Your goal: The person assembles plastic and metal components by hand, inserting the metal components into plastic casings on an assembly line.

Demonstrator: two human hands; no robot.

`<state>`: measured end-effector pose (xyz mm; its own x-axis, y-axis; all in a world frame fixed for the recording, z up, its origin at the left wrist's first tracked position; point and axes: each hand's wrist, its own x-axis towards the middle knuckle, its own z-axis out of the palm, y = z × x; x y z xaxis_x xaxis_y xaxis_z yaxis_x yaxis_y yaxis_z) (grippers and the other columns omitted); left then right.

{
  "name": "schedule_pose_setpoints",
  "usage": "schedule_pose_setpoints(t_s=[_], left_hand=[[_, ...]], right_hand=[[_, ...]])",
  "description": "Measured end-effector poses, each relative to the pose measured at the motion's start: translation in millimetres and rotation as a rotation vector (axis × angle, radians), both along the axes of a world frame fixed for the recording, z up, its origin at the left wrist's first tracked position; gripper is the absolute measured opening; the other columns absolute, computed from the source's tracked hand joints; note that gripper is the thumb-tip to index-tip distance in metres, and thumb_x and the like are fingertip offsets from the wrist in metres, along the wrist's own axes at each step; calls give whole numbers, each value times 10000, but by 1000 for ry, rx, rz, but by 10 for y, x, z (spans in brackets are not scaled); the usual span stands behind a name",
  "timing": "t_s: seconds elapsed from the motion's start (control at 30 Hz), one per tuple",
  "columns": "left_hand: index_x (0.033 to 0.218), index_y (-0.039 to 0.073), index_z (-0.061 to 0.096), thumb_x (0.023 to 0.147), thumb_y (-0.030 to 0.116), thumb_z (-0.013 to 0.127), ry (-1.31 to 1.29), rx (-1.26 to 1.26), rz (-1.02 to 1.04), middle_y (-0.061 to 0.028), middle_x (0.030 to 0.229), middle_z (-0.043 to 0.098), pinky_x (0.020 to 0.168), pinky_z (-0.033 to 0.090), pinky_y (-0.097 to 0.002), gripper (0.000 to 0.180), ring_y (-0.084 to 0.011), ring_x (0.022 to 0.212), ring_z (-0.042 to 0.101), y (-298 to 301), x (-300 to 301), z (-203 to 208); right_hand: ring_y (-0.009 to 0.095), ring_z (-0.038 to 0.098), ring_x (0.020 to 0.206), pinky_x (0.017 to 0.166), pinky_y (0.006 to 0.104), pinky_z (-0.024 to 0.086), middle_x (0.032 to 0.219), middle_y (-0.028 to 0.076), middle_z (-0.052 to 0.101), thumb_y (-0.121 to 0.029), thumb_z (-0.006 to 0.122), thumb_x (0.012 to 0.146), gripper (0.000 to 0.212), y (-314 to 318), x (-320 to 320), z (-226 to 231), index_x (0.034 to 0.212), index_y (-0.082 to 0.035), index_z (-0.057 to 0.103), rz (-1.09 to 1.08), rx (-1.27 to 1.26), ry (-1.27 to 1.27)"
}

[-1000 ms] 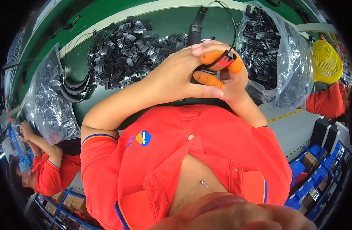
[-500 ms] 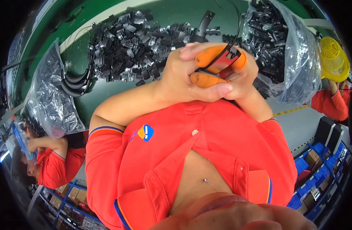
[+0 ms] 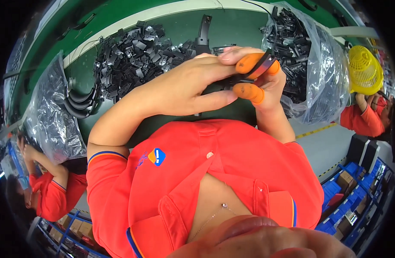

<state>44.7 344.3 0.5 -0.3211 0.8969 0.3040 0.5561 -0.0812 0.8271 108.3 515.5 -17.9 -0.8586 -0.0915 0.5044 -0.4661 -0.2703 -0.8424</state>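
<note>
Both hands meet over the bench, fingers closed around a black curved plastic part [image 3: 263,68] with a glossy dark strip. My right hand [image 3: 270,88] wears orange finger covers and pinches the part between thumb and fingers. From the other side my left hand [image 3: 202,84] reaches in, its thumb and fingers bent at the part's left portion. The fingers hide much of its shape. Just beyond the hands a black upright piece [image 3: 203,32] stands on the bench. Left of them lies a heap of small black plastic parts [image 3: 139,60].
A clear bag of black parts [image 3: 292,51] is at the right, near a yellow basket [image 3: 365,71]. Curved black bands [image 3: 81,103] and a clear plastic bag [image 3: 55,116] lie left. Co-workers in red sit at both sides. Blue shelving [image 3: 350,193] stands behind at right.
My hands have come apart slightly: the right hand turned the part, and the left hand's fingers straightened and slid toward its left portion. The view has shifted a little.
</note>
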Motion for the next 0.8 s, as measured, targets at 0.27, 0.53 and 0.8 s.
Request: schedule_pose_setpoints(t_s=[0.27, 0.53, 0.8], left_hand=[[967, -6, 529, 844, 203, 470, -39, 27, 62, -192, 875, 543, 794, 390, -409, 250, -354, 829, 513, 5, -65, 21], [932, -7, 536, 833, 198, 531, 83, 164, -66, -178, 839, 573, 775, 426, -400, 227, -341, 851, 544, -5, -192, -97], [999, 73, 577, 734, 107, 571, 873, -453, 321, -83, 862, 611, 871, 387, -407, 267, -281, 875, 564, -133, -1290, -167]], right_hand=[[307, 572, 924, 839, 450, 442, 925, 172, 603, -256, 732, 722, 382, -6, -132, -99, 935, 9, 558, -3, -19, 20], [322, 536, 1021, 939, 486, 387, 950, 160, 595, -111, 731, 702, 302, -8, -27, -102, 902, -3, 533, -42, 17, -93], [222, 489, 1098, 947, 313, 357, 1271, 156, 442, -109, 565, 856, 492, -52, -122, -141, 1299, -18, 371, -421, 73, -403]])
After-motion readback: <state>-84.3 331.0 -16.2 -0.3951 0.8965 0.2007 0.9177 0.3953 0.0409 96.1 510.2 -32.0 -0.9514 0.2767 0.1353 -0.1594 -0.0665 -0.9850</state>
